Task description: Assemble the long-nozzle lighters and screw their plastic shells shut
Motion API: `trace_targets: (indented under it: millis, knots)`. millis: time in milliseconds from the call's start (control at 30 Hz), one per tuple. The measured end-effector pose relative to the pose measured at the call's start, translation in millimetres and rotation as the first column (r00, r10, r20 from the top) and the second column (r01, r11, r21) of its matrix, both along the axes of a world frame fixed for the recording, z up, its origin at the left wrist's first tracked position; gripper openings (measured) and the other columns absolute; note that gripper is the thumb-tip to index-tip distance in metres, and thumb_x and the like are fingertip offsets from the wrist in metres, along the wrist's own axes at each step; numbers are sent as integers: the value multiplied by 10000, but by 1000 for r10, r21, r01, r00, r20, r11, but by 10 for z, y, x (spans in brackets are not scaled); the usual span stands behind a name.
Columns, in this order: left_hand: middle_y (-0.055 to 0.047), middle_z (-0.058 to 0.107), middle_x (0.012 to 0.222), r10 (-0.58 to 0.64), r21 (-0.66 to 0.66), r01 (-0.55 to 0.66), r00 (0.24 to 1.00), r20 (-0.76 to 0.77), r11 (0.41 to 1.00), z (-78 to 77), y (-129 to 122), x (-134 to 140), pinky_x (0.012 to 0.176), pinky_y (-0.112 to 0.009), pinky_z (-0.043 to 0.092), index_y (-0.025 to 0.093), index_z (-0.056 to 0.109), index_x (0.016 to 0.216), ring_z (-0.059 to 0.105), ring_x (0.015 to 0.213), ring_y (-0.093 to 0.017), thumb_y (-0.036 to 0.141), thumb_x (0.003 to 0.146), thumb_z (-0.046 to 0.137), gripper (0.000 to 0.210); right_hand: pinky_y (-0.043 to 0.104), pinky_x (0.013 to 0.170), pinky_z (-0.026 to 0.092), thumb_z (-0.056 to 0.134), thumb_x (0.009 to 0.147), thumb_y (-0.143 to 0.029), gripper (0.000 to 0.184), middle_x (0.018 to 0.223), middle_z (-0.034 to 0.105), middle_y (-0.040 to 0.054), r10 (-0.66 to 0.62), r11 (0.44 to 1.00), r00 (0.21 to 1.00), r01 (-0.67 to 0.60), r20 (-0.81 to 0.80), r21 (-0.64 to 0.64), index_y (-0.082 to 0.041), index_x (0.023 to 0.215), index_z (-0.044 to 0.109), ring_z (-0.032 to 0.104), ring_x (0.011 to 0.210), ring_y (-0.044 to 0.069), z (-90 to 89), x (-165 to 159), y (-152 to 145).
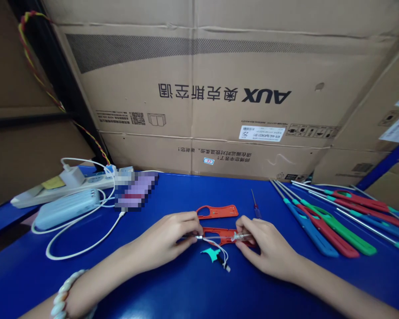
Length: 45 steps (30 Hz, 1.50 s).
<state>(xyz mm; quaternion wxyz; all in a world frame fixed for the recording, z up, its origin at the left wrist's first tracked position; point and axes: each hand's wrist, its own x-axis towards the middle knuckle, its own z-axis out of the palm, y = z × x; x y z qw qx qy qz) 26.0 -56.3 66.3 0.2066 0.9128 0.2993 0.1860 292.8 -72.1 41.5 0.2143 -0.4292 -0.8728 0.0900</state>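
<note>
My left hand point(182, 232) is closed in a pinch on a thin metal tube point(198, 238), from which white wires trail down. My right hand point(261, 241) grips a clear plastic piece point(241, 237), its fingers wrapped partly over it. Both hands are just over a red lighter shell half point(216, 231) lying on the table. Behind it lies the other red shell half point(221, 212), with an oval finger hole. A teal trigger piece point(211, 254) rests below the wires, beside a small black part point(221, 261) with a whitish tip.
A screwdriver point(256, 208) lies behind my right hand. Several assembled long-nosed lighters point(322, 230) in blue, red and green lie at the right. At the left are a phone point(136, 190), a light blue power bank point(68, 208), cables and a power strip point(40, 195). Cardboard point(216, 57) stands behind the blue table point(173, 288).
</note>
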Motion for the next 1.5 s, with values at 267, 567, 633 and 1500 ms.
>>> trace_targets:
  millis: [267,567,633,1500]
  knots:
    - [-44,576,943,66,38,-69,994,89,997,-55,100,-14,754,-273,468,182,613,979,568,841,-158,154,942,448,171,264,599,414,494,916,-235,59,775,612,13,-6,995,996,15,-90,102,-214,860,489,567,664,157,-19,30,101]
    - [-50,609,961,70,73,-71,997,8,995,-166,171,-18,813,-310,464,173,611,983,577,887,-182,145,940,463,156,325,671,402,411,929,-181,179,893,621,67,-27,961,993,-6,115,276,-172,948,589,551,728,192,-111,5,85]
    - [-49,621,947,78,89,-75,997,-20,993,-186,172,-8,812,-317,457,170,609,976,576,884,-187,133,937,471,148,332,666,387,414,924,-185,191,889,614,75,-27,954,988,-20,153,300,-164,927,604,533,719,198,-104,1,72]
    - [-24,622,941,78,127,-62,989,-123,990,-212,135,15,780,-301,423,192,613,958,572,867,-177,118,936,473,160,328,700,324,422,914,-112,224,835,606,69,-15,910,955,-110,297,401,-150,916,643,492,726,201,-138,12,54]
